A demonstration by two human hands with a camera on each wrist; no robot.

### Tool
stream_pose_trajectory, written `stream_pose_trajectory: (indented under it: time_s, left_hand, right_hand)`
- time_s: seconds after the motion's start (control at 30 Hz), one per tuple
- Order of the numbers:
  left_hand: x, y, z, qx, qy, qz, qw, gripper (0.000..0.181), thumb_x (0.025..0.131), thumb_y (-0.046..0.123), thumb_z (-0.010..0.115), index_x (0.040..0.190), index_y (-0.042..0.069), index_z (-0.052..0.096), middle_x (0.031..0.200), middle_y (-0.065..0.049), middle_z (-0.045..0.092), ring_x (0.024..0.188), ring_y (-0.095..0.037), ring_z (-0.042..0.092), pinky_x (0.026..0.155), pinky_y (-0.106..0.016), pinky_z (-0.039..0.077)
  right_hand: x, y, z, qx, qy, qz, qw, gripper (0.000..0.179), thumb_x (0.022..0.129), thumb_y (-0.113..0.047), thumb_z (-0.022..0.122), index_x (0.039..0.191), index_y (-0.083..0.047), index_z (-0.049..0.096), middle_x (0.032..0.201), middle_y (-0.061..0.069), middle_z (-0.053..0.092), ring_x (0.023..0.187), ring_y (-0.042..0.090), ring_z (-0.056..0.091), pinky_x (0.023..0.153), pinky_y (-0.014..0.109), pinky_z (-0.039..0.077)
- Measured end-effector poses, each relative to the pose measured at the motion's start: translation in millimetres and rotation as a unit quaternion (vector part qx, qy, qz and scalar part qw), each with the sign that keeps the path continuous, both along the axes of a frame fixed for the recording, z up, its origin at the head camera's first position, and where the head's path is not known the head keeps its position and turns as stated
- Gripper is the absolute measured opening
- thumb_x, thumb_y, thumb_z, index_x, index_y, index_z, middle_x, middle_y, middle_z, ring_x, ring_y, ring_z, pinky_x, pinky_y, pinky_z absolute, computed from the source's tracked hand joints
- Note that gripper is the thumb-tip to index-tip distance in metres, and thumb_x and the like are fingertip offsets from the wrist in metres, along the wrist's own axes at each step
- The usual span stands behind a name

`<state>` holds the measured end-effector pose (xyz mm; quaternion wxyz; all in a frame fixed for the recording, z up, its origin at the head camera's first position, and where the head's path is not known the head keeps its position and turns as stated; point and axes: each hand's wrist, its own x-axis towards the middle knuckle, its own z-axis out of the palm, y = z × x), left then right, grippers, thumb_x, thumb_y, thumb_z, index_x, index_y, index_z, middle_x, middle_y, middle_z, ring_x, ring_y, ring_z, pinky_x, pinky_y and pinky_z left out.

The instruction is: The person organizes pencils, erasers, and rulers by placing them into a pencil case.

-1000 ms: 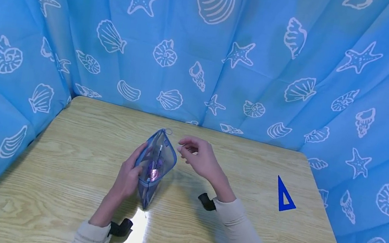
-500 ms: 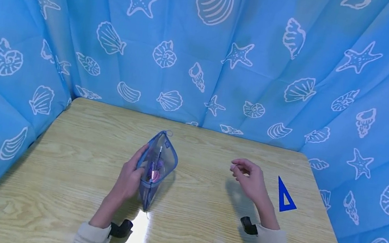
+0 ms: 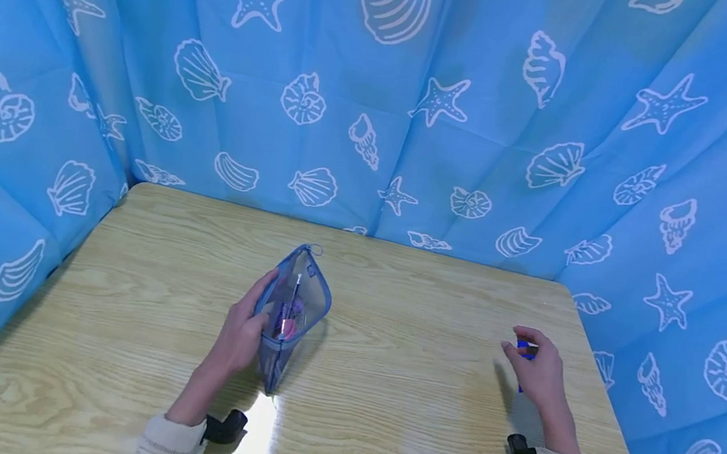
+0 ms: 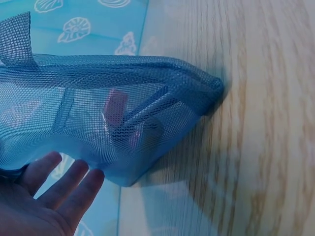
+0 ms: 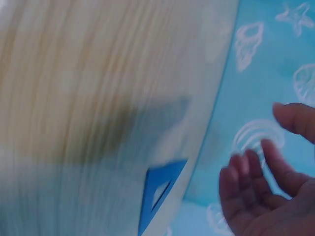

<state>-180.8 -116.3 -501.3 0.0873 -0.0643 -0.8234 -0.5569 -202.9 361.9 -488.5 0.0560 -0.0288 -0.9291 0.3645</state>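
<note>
A blue mesh zip pouch [image 3: 317, 304] stands on the table with its mouth spread. My left hand [image 3: 239, 337] grips its left side, the thumb over the rim. Through the mesh in the left wrist view show a pink item [image 4: 116, 106] and a dark stick-like one; the head view shows a slim pen-like stick [image 3: 295, 291] inside. Over at the right, my right hand [image 3: 541, 372] hovers above a blue set square [image 5: 151, 184] and partly hides it from the head camera. Its thumb and fingers are apart, holding nothing, and a gap separates them from the set square.
The wooden table [image 3: 387, 354] fills the lower view. A blue curtain [image 3: 328, 82] printed with white shells and starfish encloses its back and sides. The table's right edge runs close beside the set square.
My right hand has moved from beside the pouch rightward across the table to above the set square. The left hand and the pouch have stayed in place.
</note>
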Motion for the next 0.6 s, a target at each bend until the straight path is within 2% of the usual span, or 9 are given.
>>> stream_pose_trajectory:
  time_s: [0.1, 0.2, 0.27, 0.37, 0.6]
  left_hand:
    - [0.3, 0.7, -0.1, 0.006, -0.005, -0.004, 1.0, 0.078, 0.083, 0.002, 0.041, 0.16, 0.01, 0.032, 0.158, -0.023, 0.039, 0.138, -0.044, 0.045, 0.112, -0.062, 0.034]
    - [-0.4, 1.1, 0.8, 0.012, -0.006, -0.007, 0.9999, 0.077, 0.084, 0.002, 0.041, 0.16, 0.01, 0.032, 0.159, -0.023, 0.039, 0.139, -0.045, 0.044, 0.113, -0.063, 0.033]
    - [-0.6, 1.5, 1.5, 0.014, -0.008, -0.01, 0.9998, 0.076, 0.085, 0.002, 0.041, 0.16, 0.011, 0.031, 0.159, -0.023, 0.038, 0.139, -0.045, 0.043, 0.113, -0.063, 0.033]
    - [-0.6, 1.9, 2.4, 0.016, -0.01, -0.012, 0.9997, 0.076, 0.085, 0.003, 0.041, 0.16, 0.011, 0.031, 0.16, -0.022, 0.038, 0.141, -0.045, 0.042, 0.114, -0.064, 0.032]
    - [-0.2, 1.8, 2.2, 0.018, -0.009, -0.01, 0.9998, 0.075, 0.086, 0.003, 0.041, 0.16, 0.011, 0.032, 0.159, -0.022, 0.039, 0.135, -0.043, 0.046, 0.111, -0.062, 0.034]
  right_hand:
    - [-3.9, 17, -3.1, 0.032, -0.065, -0.018, 0.9972, 0.066, 0.101, -0.024, 0.06, 0.148, 0.015, 0.034, 0.143, 0.041, 0.039, 0.125, 0.054, 0.046, 0.096, 0.057, 0.049]
    - [-11.2, 30, -4.7, 0.081, -0.128, -0.024, 0.9881, 0.081, 0.099, -0.028, 0.061, 0.149, 0.021, 0.02, 0.144, 0.047, 0.029, 0.129, 0.062, 0.035, 0.105, 0.068, 0.037]
    - [-14.9, 36, -4.8, 0.113, -0.155, -0.026, 0.981, 0.087, 0.097, -0.029, 0.063, 0.149, 0.022, 0.015, 0.142, 0.049, 0.027, 0.129, 0.064, 0.03, 0.106, 0.07, 0.032]
    - [-17.8, 42, -3.0, 0.142, -0.173, -0.028, 0.9741, 0.091, 0.094, -0.031, 0.066, 0.147, 0.025, 0.016, 0.137, 0.05, 0.032, 0.126, 0.066, 0.029, 0.103, 0.072, 0.03]
    - [-20.1, 51, -7.0, 0.148, -0.198, -0.042, 0.968, 0.089, 0.089, -0.031, 0.073, 0.142, 0.025, 0.027, 0.128, 0.046, 0.042, 0.118, 0.062, 0.038, 0.098, 0.067, 0.039]
